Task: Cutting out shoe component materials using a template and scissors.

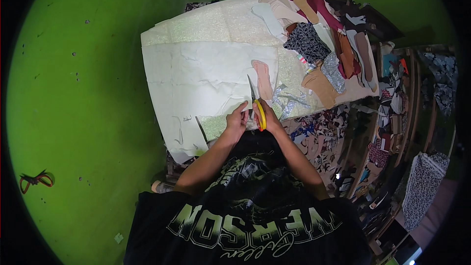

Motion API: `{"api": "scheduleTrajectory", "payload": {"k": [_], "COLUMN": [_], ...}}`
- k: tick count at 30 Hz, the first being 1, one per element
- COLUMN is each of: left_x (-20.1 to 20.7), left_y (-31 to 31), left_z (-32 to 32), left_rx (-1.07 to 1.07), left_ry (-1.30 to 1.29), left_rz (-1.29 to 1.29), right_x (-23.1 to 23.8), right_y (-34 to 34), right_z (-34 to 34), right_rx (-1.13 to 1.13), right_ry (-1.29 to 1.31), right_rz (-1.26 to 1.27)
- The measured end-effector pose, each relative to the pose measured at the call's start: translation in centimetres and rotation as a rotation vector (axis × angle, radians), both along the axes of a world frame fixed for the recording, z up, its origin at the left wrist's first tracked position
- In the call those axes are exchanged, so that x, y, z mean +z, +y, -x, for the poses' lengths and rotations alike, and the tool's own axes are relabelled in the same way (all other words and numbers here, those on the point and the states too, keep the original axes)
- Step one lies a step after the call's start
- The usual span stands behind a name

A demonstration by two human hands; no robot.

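Observation:
My right hand [266,116] grips yellow-handled scissors [262,116], their blades pointing away from me over a large creased white sheet [196,71]. Just to the left, my left hand [237,119] pinches the near edge of that sheet beside the blades. A pink sole-shaped piece [263,79] lies on the sheet's right part, just beyond my right hand. Silvery offcuts [290,99] are scattered to the right of the scissors. The lower part of the scissor handles is partly hidden by my fingers.
Sole-shaped pieces and fabric scraps, among them a dark patterned cloth [307,42] and a tan piece [320,86], cover the table's right side. Many scraps [319,137] lie below the table's edge. Shelves [392,132] stand at right, a green wall [83,108] at left.

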State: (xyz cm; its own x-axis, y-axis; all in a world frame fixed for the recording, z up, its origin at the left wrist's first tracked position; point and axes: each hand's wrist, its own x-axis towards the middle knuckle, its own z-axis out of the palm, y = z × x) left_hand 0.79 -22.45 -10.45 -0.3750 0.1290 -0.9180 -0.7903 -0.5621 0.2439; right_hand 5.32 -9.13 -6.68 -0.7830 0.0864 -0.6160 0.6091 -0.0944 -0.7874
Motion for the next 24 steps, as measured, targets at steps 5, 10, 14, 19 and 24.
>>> {"api": "scheduleTrajectory", "payload": {"k": [5,10,14,19,24], "left_x": [1.8,1.1,0.9,0.3,0.7], "left_y": [0.1,-0.2,-0.3,-0.4,-0.5], "left_z": [0.3,0.5,0.2,0.1,-0.2], "left_rx": [-0.035,-0.066,-0.046,-0.034,-0.025], "left_ry": [0.023,0.035,0.045,0.044,0.039], "left_rz": [0.009,-0.005,0.017,-0.001,-0.002], "right_x": [-0.5,-0.8,-1.2,-2.1,-1.4], "right_y": [0.0,0.0,0.1,0.4,0.3], "right_z": [1.0,1.4,2.1,2.2,3.1], "right_rx": [0.009,0.072,0.003,0.03,-0.044], "right_ry": [-0.028,0.0,-0.011,0.03,-0.068], "right_rz": [-0.002,-0.036,0.023,0.019,0.119]}}
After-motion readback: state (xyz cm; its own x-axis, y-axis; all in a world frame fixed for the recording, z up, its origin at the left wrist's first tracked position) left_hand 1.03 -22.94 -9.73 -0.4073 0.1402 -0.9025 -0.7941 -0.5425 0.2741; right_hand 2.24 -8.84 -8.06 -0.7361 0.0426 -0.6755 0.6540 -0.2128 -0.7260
